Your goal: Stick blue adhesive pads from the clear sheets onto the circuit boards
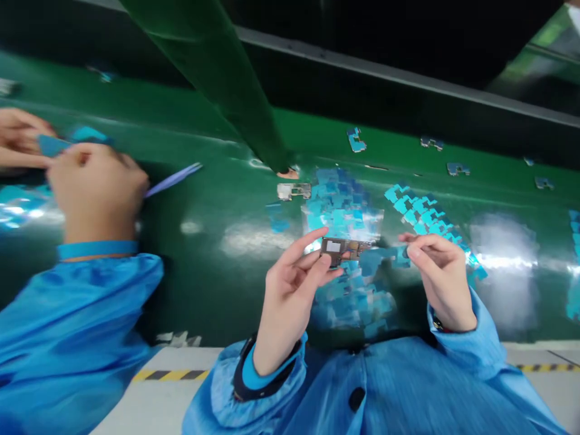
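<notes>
In the middle of the head view, my left hand [294, 281] grips a small circuit board [334, 251] between thumb and fingers. The board is dark, with a pale rectangle on its face. To its right, my right hand [439, 272] is closed in a pinch on a piece of thin blue film [392, 257]. That film reaches toward the board's right end; whether it touches the board I cannot tell. Beneath both hands lies a heap of cut blue film pieces [342, 190], partly hidden by my left hand and the board.
A silvery board [294, 191] lies left of the heap. Overlapping film pieces [414, 208] run diagonally at right. Small blue-covered boards [356, 140] lie farther back. A green post [226, 84] rises from the green table [217, 290]. At left, a co-worker's hands [97, 187] hold blue film beside purple tweezers [174, 179].
</notes>
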`<state>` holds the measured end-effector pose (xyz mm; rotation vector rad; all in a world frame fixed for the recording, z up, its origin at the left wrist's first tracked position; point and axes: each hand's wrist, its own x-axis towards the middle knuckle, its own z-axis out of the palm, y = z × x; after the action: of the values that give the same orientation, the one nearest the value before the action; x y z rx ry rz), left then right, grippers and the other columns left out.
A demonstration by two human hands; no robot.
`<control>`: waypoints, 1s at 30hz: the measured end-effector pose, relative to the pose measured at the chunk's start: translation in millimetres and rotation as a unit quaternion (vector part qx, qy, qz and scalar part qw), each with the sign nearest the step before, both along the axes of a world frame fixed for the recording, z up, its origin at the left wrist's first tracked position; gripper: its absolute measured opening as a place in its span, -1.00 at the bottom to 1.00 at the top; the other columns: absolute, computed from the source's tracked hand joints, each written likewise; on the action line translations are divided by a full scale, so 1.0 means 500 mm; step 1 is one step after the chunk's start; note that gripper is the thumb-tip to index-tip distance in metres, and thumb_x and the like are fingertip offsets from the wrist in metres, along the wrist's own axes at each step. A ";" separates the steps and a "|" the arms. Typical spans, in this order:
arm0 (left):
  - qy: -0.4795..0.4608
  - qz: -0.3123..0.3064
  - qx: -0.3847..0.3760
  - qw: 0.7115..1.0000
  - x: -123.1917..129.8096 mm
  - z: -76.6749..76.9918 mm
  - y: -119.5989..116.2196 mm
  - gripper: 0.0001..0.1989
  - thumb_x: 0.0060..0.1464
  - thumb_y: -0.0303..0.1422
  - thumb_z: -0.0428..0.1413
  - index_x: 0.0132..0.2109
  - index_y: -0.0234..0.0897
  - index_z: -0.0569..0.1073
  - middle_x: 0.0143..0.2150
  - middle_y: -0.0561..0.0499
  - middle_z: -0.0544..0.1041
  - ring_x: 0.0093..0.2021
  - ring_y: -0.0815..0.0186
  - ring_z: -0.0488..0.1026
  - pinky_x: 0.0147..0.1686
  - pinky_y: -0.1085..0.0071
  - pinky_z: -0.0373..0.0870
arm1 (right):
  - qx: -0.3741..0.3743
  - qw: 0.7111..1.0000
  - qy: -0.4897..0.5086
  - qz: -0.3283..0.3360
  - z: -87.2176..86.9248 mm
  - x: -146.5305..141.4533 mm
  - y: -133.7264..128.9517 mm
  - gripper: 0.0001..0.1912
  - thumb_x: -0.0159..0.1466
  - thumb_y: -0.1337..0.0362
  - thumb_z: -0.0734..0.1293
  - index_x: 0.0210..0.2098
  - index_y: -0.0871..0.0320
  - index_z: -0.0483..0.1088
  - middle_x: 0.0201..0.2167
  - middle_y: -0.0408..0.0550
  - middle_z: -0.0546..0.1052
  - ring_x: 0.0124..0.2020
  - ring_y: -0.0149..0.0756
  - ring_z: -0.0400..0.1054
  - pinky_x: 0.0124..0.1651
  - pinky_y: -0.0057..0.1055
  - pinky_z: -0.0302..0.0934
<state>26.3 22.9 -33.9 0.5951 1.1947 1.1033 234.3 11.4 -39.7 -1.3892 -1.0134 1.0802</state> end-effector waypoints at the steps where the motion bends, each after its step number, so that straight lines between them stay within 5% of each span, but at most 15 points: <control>1: -0.015 -0.012 0.001 1.000 0.010 0.006 -0.004 -0.63 0.00 -0.35 0.32 0.00 -0.16 0.58 -0.37 0.06 0.67 -0.35 0.36 0.61 -0.27 0.48 0.61 | -0.002 1.000 0.011 0.003 0.007 -0.004 0.002 -0.95 0.14 0.29 0.48 -0.42 0.07 0.53 -0.41 -0.13 0.62 -0.13 -0.22 0.54 -0.08 -0.33 0.43; 11: -0.046 -0.021 -0.002 0.999 0.037 0.042 -0.032 -0.70 0.10 -0.44 0.22 -0.01 -0.06 0.60 -0.48 0.19 0.51 -0.41 0.48 0.53 -0.14 0.48 0.61 | 0.003 1.000 -0.012 0.022 0.038 -0.024 0.012 -0.95 0.16 0.34 0.46 -0.38 0.07 0.53 -0.38 -0.19 0.64 -0.27 -0.31 0.57 -0.15 -0.37 0.48; 16: -0.030 -0.014 -0.003 0.999 0.042 0.044 -0.038 -0.63 0.08 -0.50 0.22 0.01 -0.05 0.59 -0.60 0.25 0.26 -0.55 0.57 0.38 -0.07 0.44 0.59 | 0.015 0.999 -0.036 0.014 0.043 -0.033 0.015 -0.94 0.13 0.35 0.48 -0.40 0.08 0.54 -0.46 -0.21 0.62 -0.47 -0.41 0.52 -0.37 -0.49 0.48; 22: 0.014 0.011 0.022 1.000 0.046 0.048 -0.045 -0.66 0.05 -0.48 0.24 -0.01 -0.08 0.59 -0.43 0.12 0.58 -0.22 0.25 0.63 -0.16 0.39 0.64 | 0.009 0.999 -0.042 0.000 0.051 -0.035 0.017 -0.93 0.12 0.28 0.50 -0.42 0.08 0.53 -0.49 -0.22 0.61 -0.46 -0.39 0.52 -0.40 -0.47 0.50; 30: 0.003 0.001 0.031 1.000 0.048 0.051 -0.051 -0.66 0.11 -0.49 0.20 -0.01 -0.01 0.58 -0.46 0.20 0.53 -0.54 0.51 0.44 -0.14 0.40 0.63 | 0.019 0.998 -0.058 0.006 0.060 -0.037 0.014 -0.94 0.15 0.30 0.49 -0.39 0.05 0.54 -0.45 -0.23 0.61 -0.47 -0.42 0.51 -0.39 -0.48 0.50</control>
<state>50.1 -2.5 -8.4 0.6457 1.1706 1.1438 216.0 18.5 -9.5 -1.4287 -1.1216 0.9932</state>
